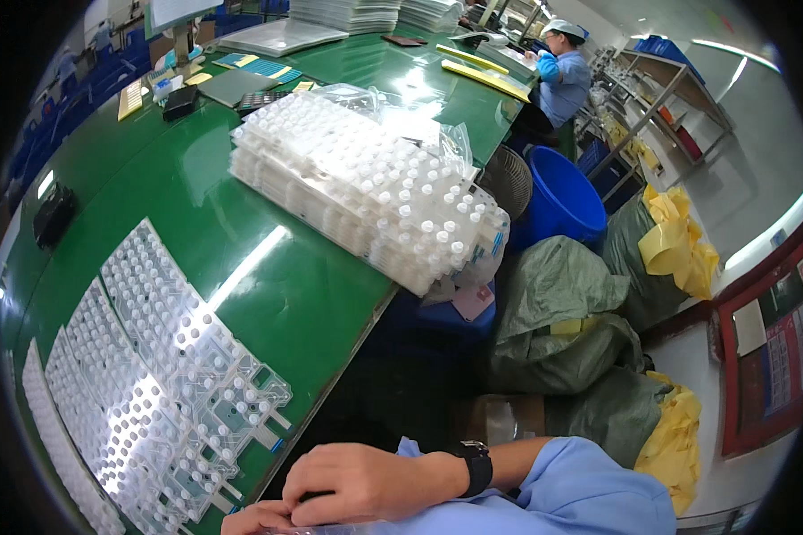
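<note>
At the lower edge my right hand (357, 486), with a black watch (476, 468) on its wrist, is closed with curled fingers. My left hand (259, 517) shows only in part, its bent fingers against the right hand's fingertips. Whatever they grip is hidden; a clear plastic edge (357, 528) shows just below them. To the left, clear keyboard membrane sheets (187, 343) with white rubber domes lie overlapping on the green table (281, 334). Their short blue-tipped tails point toward the table edge by my hands. Farther off stands a thick stack of similar domed sheets (357, 178), partly under clear plastic.
A blue bin (564, 196), a fan (506, 183) and grey-green sacks (558, 312) with yellow material crowd the floor at right. A co-worker (562, 76) sits beyond. Clear trays (348, 13) are piled at the far table end; a black object (53, 214) lies at left.
</note>
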Demonstrator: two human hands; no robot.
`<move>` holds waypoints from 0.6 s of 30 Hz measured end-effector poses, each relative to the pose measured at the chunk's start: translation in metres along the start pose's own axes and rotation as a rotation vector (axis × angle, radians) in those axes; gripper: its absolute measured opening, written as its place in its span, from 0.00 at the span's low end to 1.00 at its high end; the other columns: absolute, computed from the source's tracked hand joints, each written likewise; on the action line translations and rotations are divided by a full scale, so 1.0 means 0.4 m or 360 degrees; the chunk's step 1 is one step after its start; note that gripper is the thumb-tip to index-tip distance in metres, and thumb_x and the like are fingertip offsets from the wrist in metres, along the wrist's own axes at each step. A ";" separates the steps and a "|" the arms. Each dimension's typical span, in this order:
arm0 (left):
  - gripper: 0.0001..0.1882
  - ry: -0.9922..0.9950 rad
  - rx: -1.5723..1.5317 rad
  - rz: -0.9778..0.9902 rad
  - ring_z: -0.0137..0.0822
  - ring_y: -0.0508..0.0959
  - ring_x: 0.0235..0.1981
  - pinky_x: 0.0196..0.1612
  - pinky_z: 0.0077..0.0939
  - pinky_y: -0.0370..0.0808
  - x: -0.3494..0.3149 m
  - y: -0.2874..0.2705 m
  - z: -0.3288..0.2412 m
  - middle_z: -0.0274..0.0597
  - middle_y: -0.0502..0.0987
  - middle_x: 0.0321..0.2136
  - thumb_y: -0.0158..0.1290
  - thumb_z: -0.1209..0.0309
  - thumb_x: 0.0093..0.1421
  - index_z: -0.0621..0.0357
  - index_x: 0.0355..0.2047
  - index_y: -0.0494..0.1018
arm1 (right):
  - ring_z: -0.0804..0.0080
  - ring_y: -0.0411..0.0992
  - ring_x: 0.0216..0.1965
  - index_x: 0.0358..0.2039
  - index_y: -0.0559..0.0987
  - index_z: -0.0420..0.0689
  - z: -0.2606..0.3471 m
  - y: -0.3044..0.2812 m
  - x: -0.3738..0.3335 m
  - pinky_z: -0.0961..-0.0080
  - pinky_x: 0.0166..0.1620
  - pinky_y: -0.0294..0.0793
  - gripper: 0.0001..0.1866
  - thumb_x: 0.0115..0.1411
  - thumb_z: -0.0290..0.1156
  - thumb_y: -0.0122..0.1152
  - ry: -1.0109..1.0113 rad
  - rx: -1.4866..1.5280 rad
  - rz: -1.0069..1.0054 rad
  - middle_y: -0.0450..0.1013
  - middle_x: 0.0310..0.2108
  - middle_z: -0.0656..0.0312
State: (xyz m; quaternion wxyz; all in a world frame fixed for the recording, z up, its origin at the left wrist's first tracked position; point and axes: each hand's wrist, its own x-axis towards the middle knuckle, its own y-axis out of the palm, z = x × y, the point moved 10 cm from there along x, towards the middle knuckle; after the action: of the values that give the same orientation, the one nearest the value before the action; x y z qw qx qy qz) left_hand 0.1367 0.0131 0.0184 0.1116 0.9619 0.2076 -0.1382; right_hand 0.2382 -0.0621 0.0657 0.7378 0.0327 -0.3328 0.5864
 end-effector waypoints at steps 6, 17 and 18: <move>0.06 0.0133 0.0152 0.0164 0.29 0.72 0.28 0.33 0.21 0.66 -0.001 0.009 -0.019 0.42 0.76 0.30 0.56 0.75 0.55 0.66 0.26 0.72 | 0.62 0.71 0.37 0.36 0.78 0.42 0.005 0.025 -0.014 0.69 0.39 0.71 0.05 0.59 0.26 0.59 0.0075 0.0332 0.0022 0.70 0.36 0.57; 0.08 0.0696 0.0990 0.0138 0.40 0.75 0.23 0.25 0.26 0.70 -0.017 0.045 -0.120 0.49 0.76 0.27 0.63 0.79 0.50 0.65 0.27 0.74 | 0.66 0.72 0.34 0.38 0.77 0.37 -0.106 0.077 -0.031 0.76 0.36 0.72 0.07 0.61 0.24 0.57 0.0780 0.0905 0.0246 0.71 0.35 0.58; 0.08 0.0729 0.1034 0.0123 0.41 0.76 0.23 0.25 0.26 0.70 -0.015 0.042 -0.121 0.49 0.76 0.27 0.63 0.79 0.50 0.65 0.27 0.74 | 0.66 0.72 0.33 0.37 0.77 0.37 -0.112 0.074 -0.026 0.76 0.36 0.72 0.06 0.60 0.24 0.58 0.0830 0.0825 0.0286 0.71 0.35 0.58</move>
State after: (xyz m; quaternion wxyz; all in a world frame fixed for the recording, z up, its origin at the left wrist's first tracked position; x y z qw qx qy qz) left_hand 0.1494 0.0092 0.0680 -0.2424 0.9602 0.1363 0.0256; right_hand 0.2312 -0.0418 0.0153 0.7106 0.0385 0.0240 0.7021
